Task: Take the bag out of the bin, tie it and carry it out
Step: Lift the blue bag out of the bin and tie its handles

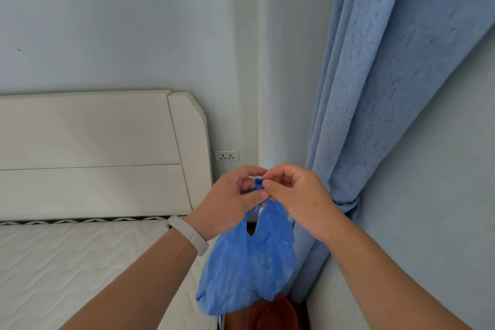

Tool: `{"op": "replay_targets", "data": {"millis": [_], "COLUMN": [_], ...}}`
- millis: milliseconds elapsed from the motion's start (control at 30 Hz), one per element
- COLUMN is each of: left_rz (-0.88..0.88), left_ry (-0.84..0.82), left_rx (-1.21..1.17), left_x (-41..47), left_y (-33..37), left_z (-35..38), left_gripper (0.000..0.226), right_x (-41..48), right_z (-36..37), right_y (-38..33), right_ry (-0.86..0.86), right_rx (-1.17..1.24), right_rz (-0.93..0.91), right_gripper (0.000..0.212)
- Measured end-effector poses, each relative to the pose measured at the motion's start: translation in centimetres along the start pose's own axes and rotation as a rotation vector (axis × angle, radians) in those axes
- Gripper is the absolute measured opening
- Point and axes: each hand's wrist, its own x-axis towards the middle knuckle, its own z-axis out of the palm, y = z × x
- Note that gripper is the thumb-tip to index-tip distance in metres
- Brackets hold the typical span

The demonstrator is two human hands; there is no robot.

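A blue plastic bag (249, 262) hangs in the air in front of me, above a reddish-brown round bin (270, 315) on the floor at the bottom edge. My left hand (230, 203) and my right hand (294, 195) meet at the top of the bag. Both pinch its twisted handles, where a small blue knot shows between the fingertips. A pale band sits on my left wrist. The bag's body sags below the hands, and its contents are hidden.
A bed with a white quilted mattress (67, 262) and a white headboard (93, 153) fills the left. A blue curtain (375, 88), tied back, hangs at the right, close to the bag. A wall socket (227, 155) sits behind the hands.
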Motion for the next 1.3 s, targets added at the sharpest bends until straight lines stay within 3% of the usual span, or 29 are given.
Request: {"op": "replay_targets", "data": {"millis": [233, 567, 900, 1300], "left_rz": [0.039, 0.068, 0.03, -0.036], "left_ry": [0.08, 0.1, 0.06, -0.039], "left_rx": [0.007, 0.017, -0.205, -0.218], "left_x": [-0.4, -1.0, -1.8, -2.4], "left_y": [-0.2, -0.3, -0.8, -0.6], "left_z": [-0.2, -0.7, -1.2, -0.9], "left_gripper": [0.01, 0.021, 0.015, 0.01], "right_x": [-0.2, -0.5, -0.8, -0.9], "right_z": [0.3, 0.3, 1.4, 1.5], "right_y": [-0.1, 0.1, 0.4, 0.2], "right_ry": [-0.01, -0.017, -0.039, 0.072], "right_rx": [0.026, 0.005, -0.354, -0.36], "right_rz": [0.038, 0.105, -0.062, -0.166], "right_gripper": [0.01, 0.004, 0.012, 0.017]}}
